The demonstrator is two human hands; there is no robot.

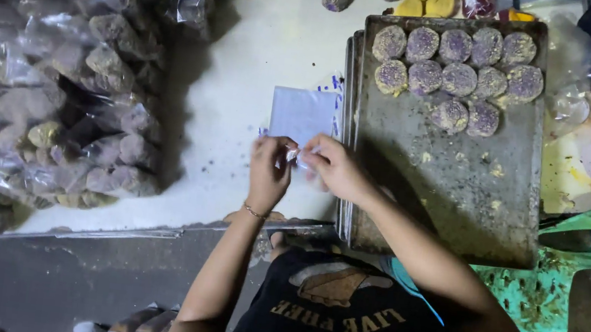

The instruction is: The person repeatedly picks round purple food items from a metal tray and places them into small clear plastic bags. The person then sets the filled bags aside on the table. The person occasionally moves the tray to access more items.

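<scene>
head view: both hands (301, 161) pinch a small clear bag (302, 118).

A small clear plastic bag (301, 158) is pinched at its opening, just left of the metal baking tray (454, 206). It's thin, crinkly and see-through, held flat and low over the white tabletop. A stack of the same bags (303, 113) is lying flat just behind it, right against the tray's left edge.

Both arms are bare all the way up, there's a thin bracelet (254, 212) on the left wrist, and the black t-shirt (337, 319) has a tan shell-like graphic plus tan lettering across the chest.
</scene>
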